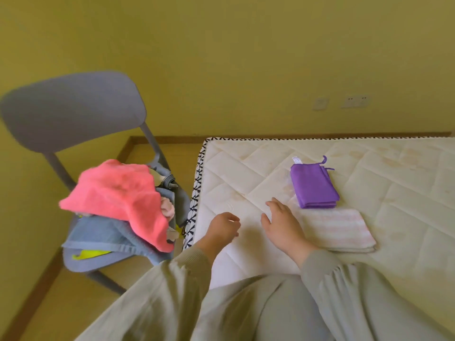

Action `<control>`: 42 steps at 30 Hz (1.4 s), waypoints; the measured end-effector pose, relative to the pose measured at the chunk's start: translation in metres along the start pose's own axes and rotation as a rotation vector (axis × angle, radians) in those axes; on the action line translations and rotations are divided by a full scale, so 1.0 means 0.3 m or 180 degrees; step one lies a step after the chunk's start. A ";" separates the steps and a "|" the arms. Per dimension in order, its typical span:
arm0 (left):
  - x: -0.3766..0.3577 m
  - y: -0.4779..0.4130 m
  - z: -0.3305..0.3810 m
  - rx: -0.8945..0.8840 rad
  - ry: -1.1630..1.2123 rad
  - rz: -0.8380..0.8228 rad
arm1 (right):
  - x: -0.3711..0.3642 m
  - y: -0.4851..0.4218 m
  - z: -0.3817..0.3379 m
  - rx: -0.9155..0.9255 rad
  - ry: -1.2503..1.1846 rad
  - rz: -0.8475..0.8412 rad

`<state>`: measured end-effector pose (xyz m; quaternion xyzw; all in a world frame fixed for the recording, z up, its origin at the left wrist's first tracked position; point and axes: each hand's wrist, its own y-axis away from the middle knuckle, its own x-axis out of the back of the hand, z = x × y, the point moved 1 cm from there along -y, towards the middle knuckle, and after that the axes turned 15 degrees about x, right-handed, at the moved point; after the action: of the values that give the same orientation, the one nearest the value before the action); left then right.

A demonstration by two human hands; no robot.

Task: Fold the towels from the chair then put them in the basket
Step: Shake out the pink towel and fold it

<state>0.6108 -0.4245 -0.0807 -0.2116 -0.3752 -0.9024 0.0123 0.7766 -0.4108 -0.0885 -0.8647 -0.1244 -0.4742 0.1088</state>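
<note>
A grey chair (71, 107) at the left holds a heap of unfolded towels, with a pink towel (118, 193) on top and a blue-grey towel (105, 235) beneath it. On the white mattress (381, 183) lie a folded purple towel (314, 185) and, nearer to me, a folded white towel with pink stripes (342, 230). My left hand (225, 228) hovers over the mattress near its left edge, fingers loosely curled and holding nothing. My right hand (280, 223) is spread with straight fingers just left of the striped towel. No basket is in view.
A yellow wall with two sockets (355, 101) stands behind the mattress. Yellowish floor with a brown skirting board runs around the chair. My sleeves and lap fill the bottom of the view.
</note>
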 end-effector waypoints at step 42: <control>0.959 0.041 -0.088 -0.1740 -0.0751 0.3297 | -0.131 -0.552 -0.938 0.0247 -0.1851 0.0434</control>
<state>0.3415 -0.4120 0.0236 -0.4614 0.0239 -0.8131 0.3541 0.4802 -0.3449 0.0379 -0.9658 -0.1101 -0.1931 0.1331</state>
